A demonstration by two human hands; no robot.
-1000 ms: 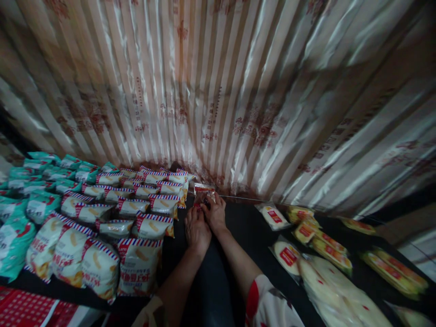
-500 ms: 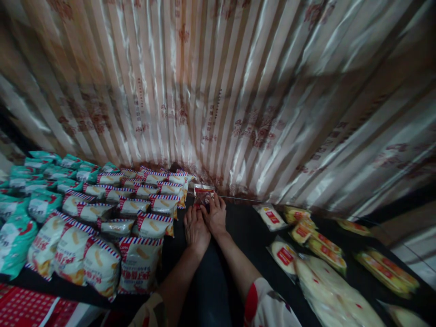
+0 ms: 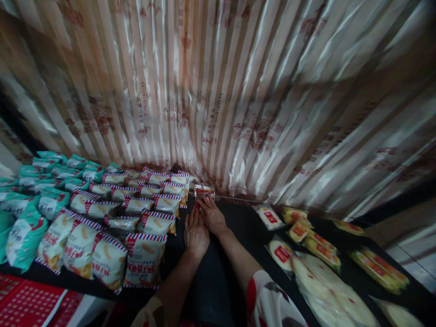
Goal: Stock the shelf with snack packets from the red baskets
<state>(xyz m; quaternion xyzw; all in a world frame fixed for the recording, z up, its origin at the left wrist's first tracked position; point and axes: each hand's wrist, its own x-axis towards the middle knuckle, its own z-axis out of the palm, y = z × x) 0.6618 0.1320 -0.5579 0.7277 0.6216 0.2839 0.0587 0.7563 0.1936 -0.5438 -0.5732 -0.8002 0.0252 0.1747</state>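
A small red packet with a clear top edge (image 3: 205,189) lies on the dark tabletop by the back curtain. My right hand (image 3: 211,214) rests on it with fingers stretched forward, covering much of its surface. Beside it, my left hand (image 3: 196,232) lies flat, its fingertips at the packet's near edge. Both hands touch each other along the thumbs. To the left stand rows of white snack bags with striped edges (image 3: 145,260), the closest row just short of my left forearm.
Green snack bags (image 3: 27,238) fill the far left. On the right lie flat white packs (image 3: 335,286) and yellow packs (image 3: 378,268). A red perforated basket (image 3: 30,299) sits at the lower left. A printed, pleated curtain (image 3: 218,91) hangs behind, with a thin cord along its foot.
My right hand has slid left and forward over the packet, covering more of it. My left hand has stayed nearly in place. The view has shifted slightly.
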